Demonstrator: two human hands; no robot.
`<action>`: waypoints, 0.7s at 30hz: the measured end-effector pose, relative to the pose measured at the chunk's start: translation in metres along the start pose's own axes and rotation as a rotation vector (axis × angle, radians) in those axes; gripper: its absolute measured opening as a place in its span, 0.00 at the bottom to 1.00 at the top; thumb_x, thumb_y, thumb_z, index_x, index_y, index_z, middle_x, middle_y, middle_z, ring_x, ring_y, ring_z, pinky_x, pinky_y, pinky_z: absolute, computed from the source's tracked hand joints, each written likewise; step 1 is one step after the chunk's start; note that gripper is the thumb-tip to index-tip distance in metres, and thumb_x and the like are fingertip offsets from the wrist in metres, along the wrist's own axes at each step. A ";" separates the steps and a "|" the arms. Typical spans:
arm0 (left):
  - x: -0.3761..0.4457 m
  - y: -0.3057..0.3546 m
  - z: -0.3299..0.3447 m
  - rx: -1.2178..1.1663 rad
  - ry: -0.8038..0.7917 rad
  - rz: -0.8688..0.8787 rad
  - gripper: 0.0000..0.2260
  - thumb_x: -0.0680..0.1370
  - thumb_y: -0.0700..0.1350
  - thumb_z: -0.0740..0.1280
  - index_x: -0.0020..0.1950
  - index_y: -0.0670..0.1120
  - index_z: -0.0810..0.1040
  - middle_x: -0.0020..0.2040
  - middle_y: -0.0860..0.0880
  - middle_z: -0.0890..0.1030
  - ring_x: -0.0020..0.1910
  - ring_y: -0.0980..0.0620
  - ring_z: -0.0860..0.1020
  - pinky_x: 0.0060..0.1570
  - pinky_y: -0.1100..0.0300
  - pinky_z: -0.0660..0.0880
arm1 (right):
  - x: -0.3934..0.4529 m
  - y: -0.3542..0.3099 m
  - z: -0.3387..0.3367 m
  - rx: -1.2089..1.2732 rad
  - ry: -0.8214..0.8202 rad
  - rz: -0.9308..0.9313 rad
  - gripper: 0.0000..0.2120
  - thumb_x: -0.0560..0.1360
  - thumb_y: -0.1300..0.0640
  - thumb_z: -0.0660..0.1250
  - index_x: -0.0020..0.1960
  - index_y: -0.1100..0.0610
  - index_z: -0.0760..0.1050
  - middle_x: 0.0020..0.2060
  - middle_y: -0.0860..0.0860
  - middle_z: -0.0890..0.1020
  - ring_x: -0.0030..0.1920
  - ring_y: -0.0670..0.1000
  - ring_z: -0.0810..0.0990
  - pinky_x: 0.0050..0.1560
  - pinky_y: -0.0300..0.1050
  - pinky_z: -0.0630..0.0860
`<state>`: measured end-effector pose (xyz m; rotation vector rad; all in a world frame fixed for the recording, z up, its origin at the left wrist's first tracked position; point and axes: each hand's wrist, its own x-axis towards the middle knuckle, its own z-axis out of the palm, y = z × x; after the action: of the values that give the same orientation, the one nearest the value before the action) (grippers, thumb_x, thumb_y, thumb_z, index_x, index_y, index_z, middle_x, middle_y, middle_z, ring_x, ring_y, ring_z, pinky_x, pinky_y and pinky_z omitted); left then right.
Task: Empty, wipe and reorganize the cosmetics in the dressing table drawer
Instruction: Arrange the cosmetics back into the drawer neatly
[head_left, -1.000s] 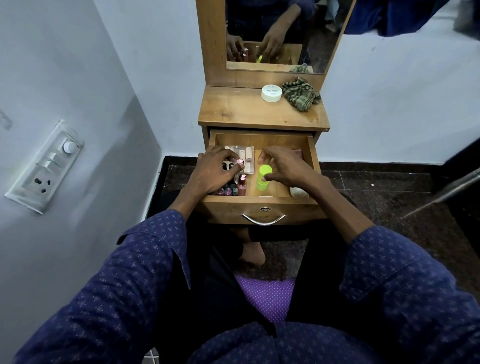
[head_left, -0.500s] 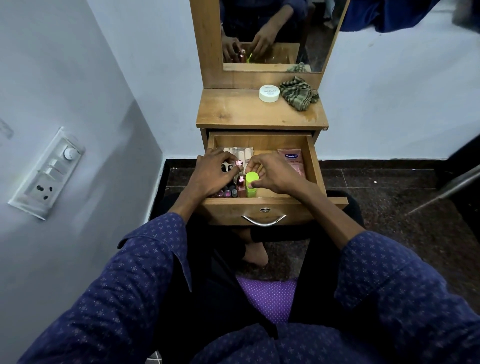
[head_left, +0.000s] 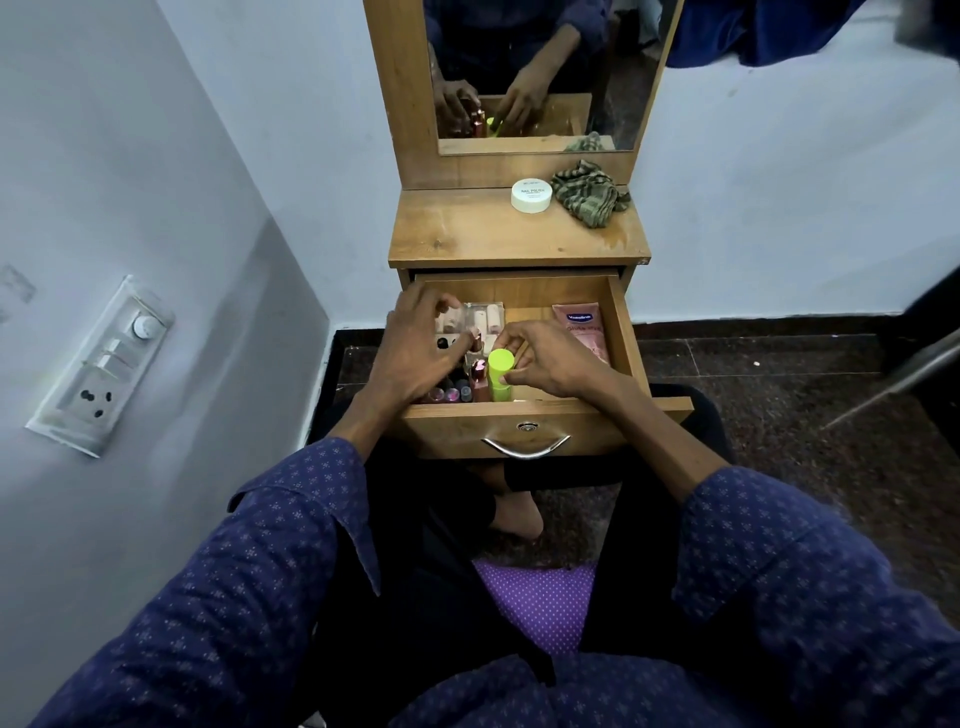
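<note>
In the open drawer (head_left: 621, 332), the left hand (head_left: 415, 353) curls over lipsticks (head_left: 451, 394) at nine o'clock; whether it grips one I cannot tell. The right hand (head_left: 545, 358) pinches the green bottle (head_left: 500, 374) centrally. Best seated upright, snug beside them, without toppling neighbours.

The open drawer (head_left: 623, 332) is crowded along its left side: small bottles (head_left: 451, 393), a clear case (head_left: 480, 317) and a green bottle (head_left: 501, 373), with both hands over them. Bare wood shows mid-back, beside a pink tube (head_left: 582, 327) at the right wall. Up top, a white jar (head_left: 531, 195) and cloth (head_left: 589, 192) sit at the back right; the left stays free.
</note>
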<state>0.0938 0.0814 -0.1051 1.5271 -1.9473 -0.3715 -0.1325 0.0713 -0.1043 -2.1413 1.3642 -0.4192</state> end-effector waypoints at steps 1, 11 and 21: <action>-0.002 0.004 -0.006 -0.035 0.052 0.028 0.15 0.77 0.56 0.73 0.58 0.52 0.74 0.57 0.53 0.74 0.54 0.55 0.75 0.59 0.54 0.76 | -0.001 0.000 0.000 -0.002 0.014 -0.010 0.18 0.69 0.59 0.81 0.57 0.55 0.82 0.50 0.51 0.83 0.45 0.47 0.79 0.51 0.53 0.82; -0.014 0.025 -0.019 0.087 -0.292 0.089 0.16 0.70 0.57 0.80 0.53 0.55 0.84 0.49 0.58 0.83 0.42 0.61 0.79 0.44 0.55 0.79 | 0.001 0.001 0.010 0.065 0.091 -0.019 0.17 0.70 0.62 0.79 0.58 0.55 0.82 0.48 0.49 0.82 0.42 0.48 0.82 0.43 0.45 0.81; -0.005 0.028 -0.014 0.057 -0.425 0.019 0.10 0.71 0.41 0.81 0.48 0.50 0.86 0.42 0.55 0.85 0.34 0.60 0.80 0.38 0.59 0.80 | 0.001 0.003 0.016 0.135 0.056 0.065 0.21 0.71 0.63 0.79 0.61 0.54 0.79 0.54 0.50 0.80 0.45 0.50 0.83 0.46 0.44 0.80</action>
<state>0.0817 0.0966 -0.0795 1.5586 -2.3090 -0.6834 -0.1257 0.0740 -0.1185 -1.9840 1.3918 -0.5335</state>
